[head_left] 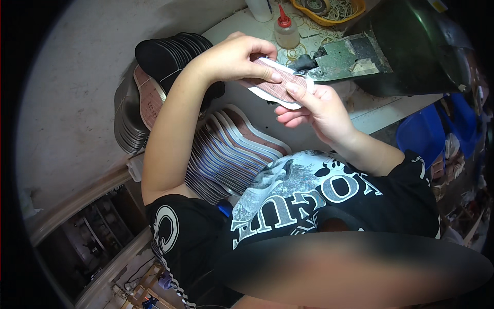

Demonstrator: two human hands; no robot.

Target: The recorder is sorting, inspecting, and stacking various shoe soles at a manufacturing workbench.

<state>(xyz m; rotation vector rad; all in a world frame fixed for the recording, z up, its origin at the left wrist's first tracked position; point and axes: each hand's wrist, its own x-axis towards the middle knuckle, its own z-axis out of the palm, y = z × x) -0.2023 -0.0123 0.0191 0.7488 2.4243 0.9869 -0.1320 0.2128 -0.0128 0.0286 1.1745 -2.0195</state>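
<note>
A shoe insole (278, 92), reddish-brown with a grid pattern and a white edge, is held up between my two hands above the worktable. My left hand (234, 57) grips its far left end, thumb pressed on the patterned face. With the thumb on top, my right hand (325, 109) pinches the near right end; its other fingers curl below. Just beyond the insole stands a green machine plate (352, 59) with a dark, worn piece at its left end. A long row of overlapping insoles (221, 154) with white and blue-grey edges lies between my left forearm and my body.
Bundled black insoles (172, 54) are stacked at the far left, beside a reddish insole (147, 98). A red-capped squeeze bottle (286, 32) and a yellow basket (337, 20) of rubber bands stand at the back. A dark green machine housing (422, 51) fills the far right, near a blue plastic chair (422, 131).
</note>
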